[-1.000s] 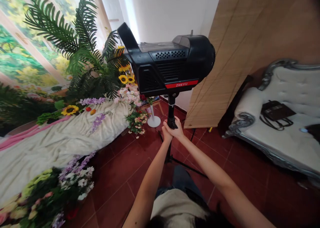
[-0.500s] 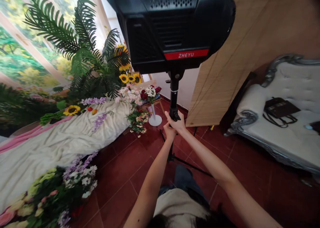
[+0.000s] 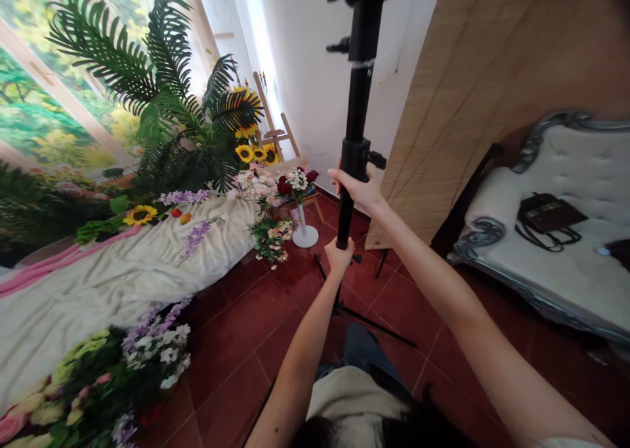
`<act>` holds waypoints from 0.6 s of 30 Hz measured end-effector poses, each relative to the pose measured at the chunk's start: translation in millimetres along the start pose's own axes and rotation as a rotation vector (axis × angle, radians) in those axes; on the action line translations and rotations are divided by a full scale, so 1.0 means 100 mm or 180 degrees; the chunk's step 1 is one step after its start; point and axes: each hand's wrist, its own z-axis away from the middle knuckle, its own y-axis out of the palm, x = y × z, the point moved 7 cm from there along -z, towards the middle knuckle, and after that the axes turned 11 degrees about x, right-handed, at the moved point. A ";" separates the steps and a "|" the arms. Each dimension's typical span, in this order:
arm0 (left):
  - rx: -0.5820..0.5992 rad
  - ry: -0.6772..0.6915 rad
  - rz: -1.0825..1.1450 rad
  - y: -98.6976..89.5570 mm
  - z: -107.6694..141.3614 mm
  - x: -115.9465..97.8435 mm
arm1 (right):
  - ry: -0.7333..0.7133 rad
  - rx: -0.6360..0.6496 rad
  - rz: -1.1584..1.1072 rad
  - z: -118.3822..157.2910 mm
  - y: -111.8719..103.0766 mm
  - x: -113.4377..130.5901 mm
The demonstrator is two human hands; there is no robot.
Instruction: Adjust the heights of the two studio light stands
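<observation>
A black light stand (image 3: 357, 100) rises upright in front of me, its upper section drawn out. My right hand (image 3: 363, 189) is wrapped round the pole just under the collar, beside the collar's tightening knob (image 3: 377, 160). Lower down, my left hand (image 3: 339, 256) grips the same stand, with another small knob (image 3: 356, 259) by its fingers. At the top edge only the mount below the lamp shows; the lamp itself is out of view. The stand's legs (image 3: 378, 325) spread over the red floor tiles near my feet.
To the left lies a cream blanket (image 3: 147, 277) with flowers and fruit around it. Ahead are a white flower pedestal (image 3: 305, 237), a wooden easel (image 3: 275, 136) and palm leaves (image 3: 172, 61). On the right hang a bamboo blind (image 3: 433, 107) and stands a white sofa (image 3: 566, 264) with a dark bag (image 3: 551, 213).
The lamp has risen out of the top of the view as the pole lengthened. My right hand has moved up with the collar, away from my left hand, which has stayed low.
</observation>
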 end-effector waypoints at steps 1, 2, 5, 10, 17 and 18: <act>0.0000 -0.0008 0.0021 0.00 0.00 0.00 | -0.0086 -0.0067 0.0072 -0.04 -0.02 0.04; 0.0000 -0.0027 0.0046 0.00 0.01 0.00 | -0.0157 -0.0129 0.0140 -0.07 -0.03 0.06; 0.0025 -0.0103 0.0145 0.01 0.00 0.02 | -0.0232 -0.0269 0.0298 -0.08 -0.06 0.07; 0.0094 -0.0119 0.0261 0.02 -0.02 0.04 | -0.0168 -0.0258 0.0465 -0.04 -0.07 0.01; 0.0085 -0.0090 0.0263 0.02 -0.01 0.06 | -0.0218 0.0047 0.0826 0.03 -0.14 0.24; 0.0085 -0.0093 0.0264 0.02 -0.01 0.06 | -0.0237 0.0068 0.0893 0.06 -0.16 0.30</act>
